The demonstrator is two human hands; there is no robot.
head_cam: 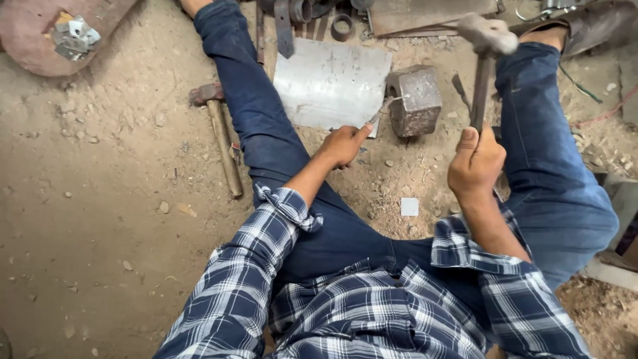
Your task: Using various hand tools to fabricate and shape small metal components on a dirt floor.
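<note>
Raised over the dirt floor point(100, 219), a hammer point(484, 60) is gripped by the right hand point(475, 163), fingers wrapped round its handle. A thin metal piece point(385, 106) is pinched against the steel block point(415, 100) by the left hand point(344, 145).

The hammer point(484, 60) has a worn grey head that's a bit blurred, up above the right hand point(474, 161), with a dark straight handle running down into that fist, nearly upright. The metal strip point(383, 108) is thin, pale and slightly bent, pinched at the fingertips of the left hand point(342, 144) and slanting up and away to the right, its far end resting on the steel block point(415, 100). That block is a chunky grey cube, pitted and scuffed, sitting in the dirt just beyond the left hand, between both hands.
</note>
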